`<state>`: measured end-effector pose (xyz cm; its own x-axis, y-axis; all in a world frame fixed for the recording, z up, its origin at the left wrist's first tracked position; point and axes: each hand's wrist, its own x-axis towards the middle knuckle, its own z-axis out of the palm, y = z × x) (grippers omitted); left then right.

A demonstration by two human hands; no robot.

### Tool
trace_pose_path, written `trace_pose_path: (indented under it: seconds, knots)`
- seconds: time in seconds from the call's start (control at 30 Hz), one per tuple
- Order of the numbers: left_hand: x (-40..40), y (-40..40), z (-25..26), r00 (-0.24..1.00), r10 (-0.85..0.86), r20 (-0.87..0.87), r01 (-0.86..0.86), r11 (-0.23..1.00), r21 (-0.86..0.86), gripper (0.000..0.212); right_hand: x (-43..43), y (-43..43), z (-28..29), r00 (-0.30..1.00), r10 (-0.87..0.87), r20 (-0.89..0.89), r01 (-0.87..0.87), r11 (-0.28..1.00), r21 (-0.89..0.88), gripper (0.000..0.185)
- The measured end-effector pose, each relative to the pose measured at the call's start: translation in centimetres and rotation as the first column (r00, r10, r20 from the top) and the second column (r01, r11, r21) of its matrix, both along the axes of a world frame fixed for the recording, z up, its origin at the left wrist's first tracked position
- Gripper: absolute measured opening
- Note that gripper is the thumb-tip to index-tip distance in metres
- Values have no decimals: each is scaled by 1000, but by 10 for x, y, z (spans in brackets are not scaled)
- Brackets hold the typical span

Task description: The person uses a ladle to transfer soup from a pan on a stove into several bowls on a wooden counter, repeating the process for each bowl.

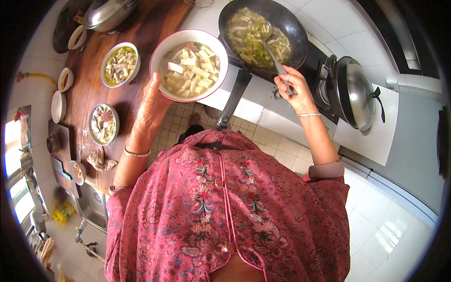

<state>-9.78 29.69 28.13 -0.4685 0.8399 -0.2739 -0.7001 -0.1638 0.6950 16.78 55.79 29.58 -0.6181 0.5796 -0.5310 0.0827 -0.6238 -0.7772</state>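
Note:
My left hand (154,97) grips a white bowl with a red rim (225,53) by its near left side, thumb up along the rim. Pale cut strips, bits of green and some pinkish pieces fill the bowl (190,72) in cloudy broth. The handle of a metal ladle (275,60) is in my right hand (294,86). Its head dips into the soup in a black wok (297,30), among similar pale strips and greens. The bowl is held up just left of the wok, apart from it. The wok's black handle (234,98) points toward me.
A wooden counter (123,97) at left bears two filled bowls (121,65) (104,124), a crumpled cloth (100,159) and a lidded pan (107,16). A second lidded wok (356,93) stands on the stove at right. A steel sink (93,206) lies at lower left.

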Motion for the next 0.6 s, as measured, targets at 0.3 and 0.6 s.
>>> trace_pose_path:
  seconds: [0.3, 0.6]
  knots:
    - [-1, 18, 3, 998, -61, -2, 61, 998, 33, 61, 39, -29, 39, 951, -17, -308, -52, 975, -216, 32]
    - [4, 58, -6, 991, -136, -8, 136, 990, 21, 54, 64, -45, 106, 976, -86, -201, 61, 990, -128, 30]
